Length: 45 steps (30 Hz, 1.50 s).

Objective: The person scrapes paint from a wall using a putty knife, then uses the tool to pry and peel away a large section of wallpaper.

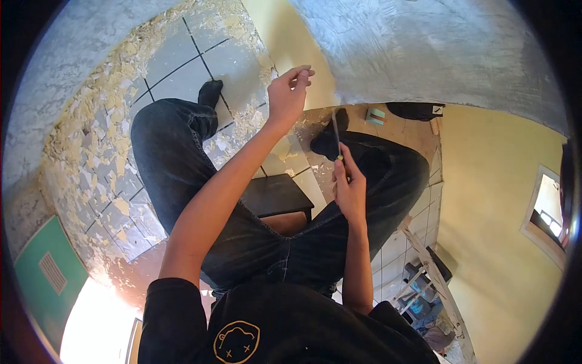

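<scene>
In my right hand is a thin scraper, seen nearly edge-on, with a yellow bit by my fingers. Its blade points up, the tip right by the lower edge of the grey, bared wall. My left hand is raised in front of the remaining yellow paint, fingers loosely bent and nothing visible in them. Paint flakes lie thick over the tiled floor to the left.
Between my legs stands a dark stool. A green-and-white box and a black bag lie by the wall's foot. A wooden ladder is at the lower right, beside a yellow wall. A green panel is at the left.
</scene>
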Motion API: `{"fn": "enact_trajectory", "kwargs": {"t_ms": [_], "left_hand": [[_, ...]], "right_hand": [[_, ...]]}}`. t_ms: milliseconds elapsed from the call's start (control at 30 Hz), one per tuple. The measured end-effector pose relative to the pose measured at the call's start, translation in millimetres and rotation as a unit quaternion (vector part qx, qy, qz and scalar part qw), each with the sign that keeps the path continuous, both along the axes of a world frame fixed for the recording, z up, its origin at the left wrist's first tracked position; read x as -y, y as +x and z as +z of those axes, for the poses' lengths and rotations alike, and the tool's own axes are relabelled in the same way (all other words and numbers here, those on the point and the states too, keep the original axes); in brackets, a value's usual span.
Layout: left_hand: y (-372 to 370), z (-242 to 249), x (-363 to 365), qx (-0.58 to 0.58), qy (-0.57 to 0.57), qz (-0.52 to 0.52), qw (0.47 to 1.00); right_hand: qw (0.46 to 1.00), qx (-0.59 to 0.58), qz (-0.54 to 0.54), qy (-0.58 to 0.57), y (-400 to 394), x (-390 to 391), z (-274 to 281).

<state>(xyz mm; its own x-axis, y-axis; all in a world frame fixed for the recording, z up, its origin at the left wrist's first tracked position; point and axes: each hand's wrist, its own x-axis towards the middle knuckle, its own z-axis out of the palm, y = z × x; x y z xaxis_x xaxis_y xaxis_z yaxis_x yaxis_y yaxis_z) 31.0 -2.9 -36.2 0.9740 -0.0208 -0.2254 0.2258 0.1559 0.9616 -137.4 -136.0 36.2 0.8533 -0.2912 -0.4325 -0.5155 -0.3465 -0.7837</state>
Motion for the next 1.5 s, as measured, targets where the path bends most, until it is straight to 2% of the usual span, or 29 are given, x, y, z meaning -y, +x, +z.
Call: {"fn": "enact_trajectory", "kwargs": {"t_ms": [33,100,233,267,333,367,433,467,533,700,733,800,833,900,933,967,1033,1067,1200,1267,1400,1467,1500], "left_hand": [[-0.6,6.7,0.0,0.002,-0.002,-0.001,1.000],[-2.8,19.3,-0.5,0.008,-0.017,-0.018,1.000],[-0.5,29.0,-1.4,0.026,-0.024,-0.027,0.999],[2.1,30.4,-2.1,0.024,-0.032,-0.015,0.999],[6.5,32.7,-3.0,0.022,-0.043,-0.004,0.999],[8.8,34.0,-4.2,0.022,-0.047,0.006,0.999],[4.8,36.8,-1.1,0.020,-0.056,0.011,0.998],[3.6,38.7,-1.0,0.014,-0.061,0.008,0.998],[10.2,43.7,-8.2,0.014,-0.072,0.023,0.997],[16.0,53.0,-13.9,0.014,-0.107,0.047,0.993],[16.9,54.5,-13.5,0.017,-0.108,0.047,0.993],[16.6,57.3,-13.3,0.024,-0.109,0.045,0.993],[15.2,57.7,-12.3,0.024,-0.109,0.043,0.993],[14.1,57.3,-12.6,0.027,-0.109,0.042,0.993],[13.6,56.3,-14.1,0.033,-0.106,0.043,0.993],[14.1,54.9,-15.3,0.040,-0.104,0.044,0.993],[16.7,53.4,-18.4,0.037,-0.097,0.053,0.993],[16.4,52.6,-18.0,0.030,-0.089,0.058,0.994],[5.9,34.5,-7.5,0.055,-0.017,0.056,0.997],[-16.2,32.0,6.3,0.053,0.063,0.025,0.996],[-63.5,23.5,35.5,0.028,0.024,-0.029,0.999],[-79.7,21.5,42.1,0.116,-0.020,-0.134,0.984],[-83.5,21.9,44.0,0.115,-0.018,-0.135,0.984]], "right_hand": [[1.000,0.002,-0.001,-0.002,-2.3,2.3,-3.8],[0.992,-0.053,0.065,-0.092,-4.0,5.3,-8.8],[0.983,-0.089,0.077,-0.138,14.2,-6.1,51.5],[0.985,-0.014,0.056,-0.160,14.5,-6.6,56.1],[0.984,-0.023,0.050,-0.168,27.9,0.1,57.2],[0.983,-0.030,0.044,-0.174,40.9,4.5,55.2],[0.984,-0.059,0.077,-0.152,50.4,20.6,6.4],[0.975,-0.036,0.102,-0.194,47.9,20.9,-16.4],[0.962,0.005,0.141,-0.232,65.8,1.9,-18.0],[0.983,-0.036,0.059,-0.169,34.5,-15.7,36.1],[0.983,-0.039,0.058,-0.168,37.2,-10.3,32.7],[0.994,-0.079,-0.028,-0.072,53.6,6.9,14.1],[0.994,-0.077,-0.029,-0.072,57.8,7.8,1.2],[0.996,0.004,0.029,-0.090,60.7,3.4,-31.6],[0.985,0.053,0.059,-0.153,59.8,-5.3,-41.1],[0.985,0.054,0.062,-0.153,56.9,-7.4,-45.7],[0.993,0.022,0.062,-0.094,48.7,-18.7,-29.6],[0.999,-0.015,0.035,-0.018,44.8,-23.6,-17.9],[1.000,0.003,0.006,0.012,23.0,-23.0,3.1],[0.996,0.036,-0.057,0.051,13.0,-7.9,4.4],[0.990,0.040,-0.094,0.094,11.1,6.0,11.0],[0.992,0.034,-0.085,0.092,11.8,10.2,6.8],[0.993,0.029,-0.076,0.087,12.2,11.8,4.7]]}}
